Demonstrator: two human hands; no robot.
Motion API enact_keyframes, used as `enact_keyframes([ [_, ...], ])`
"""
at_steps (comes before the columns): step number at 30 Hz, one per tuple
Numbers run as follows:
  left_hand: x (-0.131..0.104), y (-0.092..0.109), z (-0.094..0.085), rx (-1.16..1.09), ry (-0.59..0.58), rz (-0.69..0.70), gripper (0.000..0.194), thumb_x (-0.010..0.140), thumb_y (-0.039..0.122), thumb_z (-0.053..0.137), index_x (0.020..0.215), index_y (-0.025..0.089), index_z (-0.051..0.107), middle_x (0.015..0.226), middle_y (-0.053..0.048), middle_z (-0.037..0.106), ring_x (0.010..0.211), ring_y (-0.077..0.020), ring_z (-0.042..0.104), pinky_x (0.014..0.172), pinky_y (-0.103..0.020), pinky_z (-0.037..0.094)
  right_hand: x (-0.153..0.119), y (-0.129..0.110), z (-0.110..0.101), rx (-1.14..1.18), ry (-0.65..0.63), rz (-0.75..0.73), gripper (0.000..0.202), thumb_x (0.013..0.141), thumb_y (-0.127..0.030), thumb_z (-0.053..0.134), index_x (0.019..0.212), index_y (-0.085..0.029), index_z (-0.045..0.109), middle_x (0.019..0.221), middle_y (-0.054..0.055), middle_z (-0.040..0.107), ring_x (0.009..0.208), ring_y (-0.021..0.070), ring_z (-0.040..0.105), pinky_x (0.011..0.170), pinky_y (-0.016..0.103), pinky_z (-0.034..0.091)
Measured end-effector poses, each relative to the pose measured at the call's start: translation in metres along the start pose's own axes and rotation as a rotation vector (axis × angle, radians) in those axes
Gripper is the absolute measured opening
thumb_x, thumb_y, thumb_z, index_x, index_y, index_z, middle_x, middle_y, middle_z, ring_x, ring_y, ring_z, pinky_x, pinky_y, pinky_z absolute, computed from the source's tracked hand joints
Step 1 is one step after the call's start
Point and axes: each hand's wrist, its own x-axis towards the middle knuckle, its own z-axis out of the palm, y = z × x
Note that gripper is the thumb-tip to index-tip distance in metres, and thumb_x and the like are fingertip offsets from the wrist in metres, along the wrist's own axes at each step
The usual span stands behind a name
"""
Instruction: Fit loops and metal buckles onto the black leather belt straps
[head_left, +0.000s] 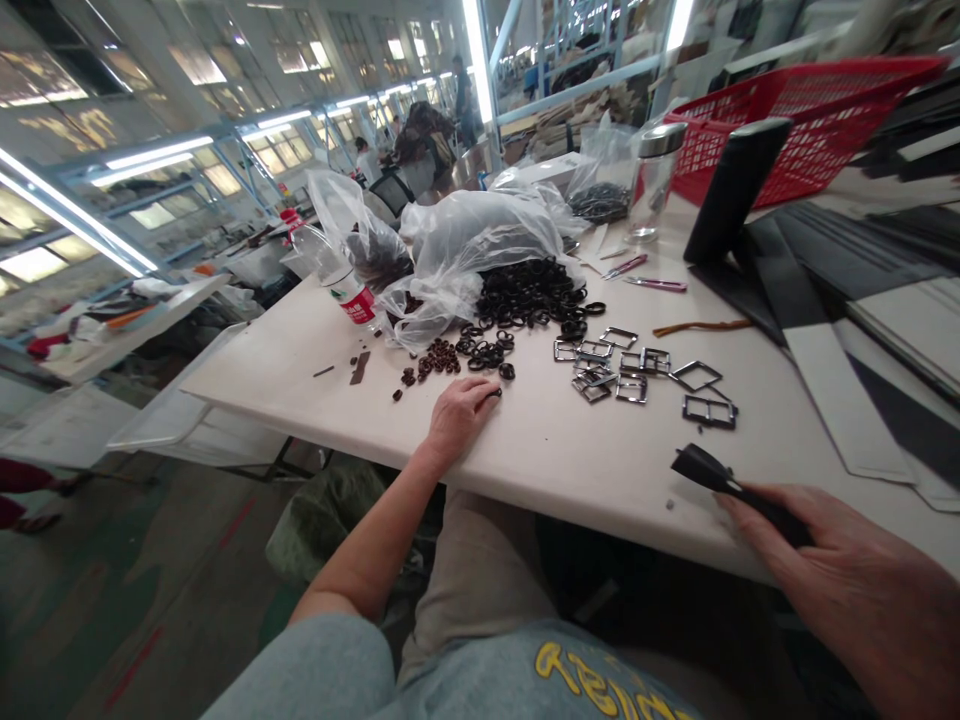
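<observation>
My left hand (459, 415) rests on the table's front part, fingers pinched on a small black loop (495, 393). Just beyond it lie brown rings (439, 358) and a heap of black loops (529, 292), which spills from a clear plastic bag (480, 235). At the right, my right hand (832, 545) is closed around a black leather strap (705, 466), whose wide end points left over the table edge. Several metal buckles (631, 388) lie between the two hands, farther back.
The white table (600, 450) carries a plastic bottle (352, 298), a glass bottle (651, 190), two pink-handled tools (656, 285) and a brown cord (701, 326). Black and white strips (840, 400) cover its right side, near a black cylinder (735, 190) and a red basket (810, 120).
</observation>
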Motion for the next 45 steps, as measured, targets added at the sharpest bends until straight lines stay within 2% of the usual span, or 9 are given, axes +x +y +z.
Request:
enact_keyframes([
  [9, -0.001, 0.003, -0.001, -0.057, -0.027, -0.102, 0.026, 0.084, 0.016, 0.068, 0.109, 0.022, 0.071, 0.102, -0.005, 0.071, 0.093, -0.0191, 0.067, 0.09, -0.032, 0.053, 0.0, 0.001, 0.001, -0.018, 0.008, -0.002, 0.039, 0.09, -0.054, 0.042, 0.09, -0.025, 0.068, 0.085, 0.006, 0.076, 0.067, 0.0265, 0.07, 0.049, 0.033, 0.044],
  [15, 0.003, 0.006, 0.0, -0.111, 0.023, -0.149, 0.014, 0.082, 0.012, 0.066, 0.09, 0.023, 0.071, 0.096, -0.002, 0.067, 0.089, -0.0165, 0.066, 0.082, -0.027, 0.054, 0.002, -0.002, 0.001, 0.0, 0.079, -0.021, 0.041, 0.09, -0.052, 0.04, 0.087, -0.023, 0.069, 0.081, 0.006, 0.075, 0.065, 0.0262, 0.069, 0.047, 0.032, 0.041],
  [19, 0.005, 0.006, 0.0, -0.175, 0.092, -0.27, 0.013, 0.08, 0.01, 0.066, 0.086, 0.022, 0.067, 0.094, -0.001, 0.063, 0.076, -0.0119, 0.064, 0.072, -0.024, 0.052, 0.001, 0.0, 0.006, 0.02, 0.104, -0.011, 0.039, 0.089, -0.053, 0.043, 0.086, -0.023, 0.069, 0.078, 0.004, 0.074, 0.062, 0.0243, 0.068, 0.047, 0.031, 0.041],
  [23, 0.01, 0.007, -0.001, -0.113, 0.109, -0.363, 0.009, 0.08, 0.017, 0.068, 0.083, 0.021, 0.061, 0.087, 0.002, 0.062, 0.065, -0.0107, 0.061, 0.071, -0.026, 0.049, 0.0, 0.002, 0.009, 0.027, 0.105, 0.022, 0.042, 0.088, -0.056, 0.042, 0.086, -0.024, 0.069, 0.078, 0.003, 0.074, 0.058, 0.0236, 0.065, 0.048, 0.031, 0.042],
  [26, 0.012, 0.008, -0.001, -0.063, 0.095, -0.352, 0.009, 0.081, 0.02, 0.068, 0.08, 0.022, 0.059, 0.078, 0.002, 0.062, 0.067, -0.0134, 0.059, 0.074, -0.028, 0.048, 0.001, 0.001, 0.007, 0.048, 0.057, 0.06, 0.041, 0.087, -0.056, 0.043, 0.086, -0.025, 0.069, 0.078, 0.003, 0.074, 0.059, 0.0239, 0.065, 0.05, 0.032, 0.042],
  [30, 0.011, 0.006, 0.003, -0.132, 0.113, -0.286, 0.01, 0.077, 0.013, 0.066, 0.082, 0.021, 0.062, 0.077, 0.0, 0.064, 0.073, -0.0159, 0.06, 0.074, -0.029, 0.049, 0.003, -0.003, -0.001, 0.063, -0.05, 0.089, 0.034, 0.086, -0.05, 0.048, 0.09, -0.024, 0.07, 0.083, 0.006, 0.075, 0.064, 0.0252, 0.066, 0.052, 0.033, 0.043],
  [37, 0.01, -0.001, 0.008, -0.191, 0.139, -0.291, 0.021, 0.079, 0.007, 0.056, 0.09, 0.021, 0.065, 0.091, -0.001, 0.068, 0.073, -0.0131, 0.064, 0.07, -0.025, 0.052, 0.002, -0.004, 0.0, 0.056, -0.038, 0.095, 0.033, 0.087, -0.05, 0.05, 0.092, -0.024, 0.07, 0.085, 0.006, 0.075, 0.067, 0.0261, 0.067, 0.052, 0.032, 0.041],
  [40, 0.01, -0.001, 0.007, -0.189, 0.147, -0.284, 0.022, 0.079, 0.005, 0.056, 0.089, 0.021, 0.067, 0.086, 0.0, 0.067, 0.071, -0.013, 0.061, 0.074, -0.027, 0.051, 0.001, -0.002, 0.001, 0.05, -0.067, 0.08, 0.032, 0.087, -0.048, 0.052, 0.093, -0.023, 0.071, 0.084, 0.006, 0.075, 0.066, 0.0255, 0.067, 0.052, 0.032, 0.042],
  [45, 0.012, 0.001, 0.005, -0.149, 0.144, -0.261, 0.02, 0.076, 0.004, 0.058, 0.079, 0.021, 0.068, 0.078, 0.0, 0.061, 0.071, -0.0139, 0.058, 0.073, -0.027, 0.049, 0.0, 0.0, 0.001, 0.05, -0.003, 0.043, 0.035, 0.089, -0.049, 0.05, 0.095, -0.023, 0.071, 0.083, 0.007, 0.074, 0.068, 0.0249, 0.067, 0.052, 0.031, 0.04],
])
